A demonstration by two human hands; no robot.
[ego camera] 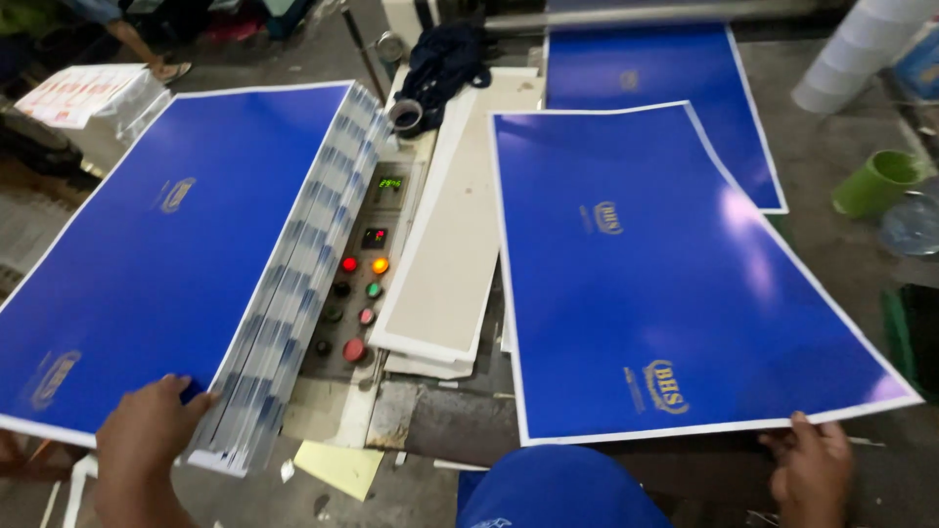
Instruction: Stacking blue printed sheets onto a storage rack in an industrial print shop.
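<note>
My left hand [147, 430] rests on the near corner of a tall fanned stack of glossy blue sheets [166, 244] with white borders and small gold emblems. My right hand [810, 467] grips the near right edge of a single blue sheet [675, 284], which lies slightly tilted over the machine bed. A second blue sheet [650, 73] lies farther back, partly under the one I hold.
Between the stacks sits a control panel [357, 284] with lit red and orange buttons and small displays. Grey boards [455, 244] lie beside it. A green cup [875, 183], a white roll [861, 54] and a dark cloth [440, 59] are around the back.
</note>
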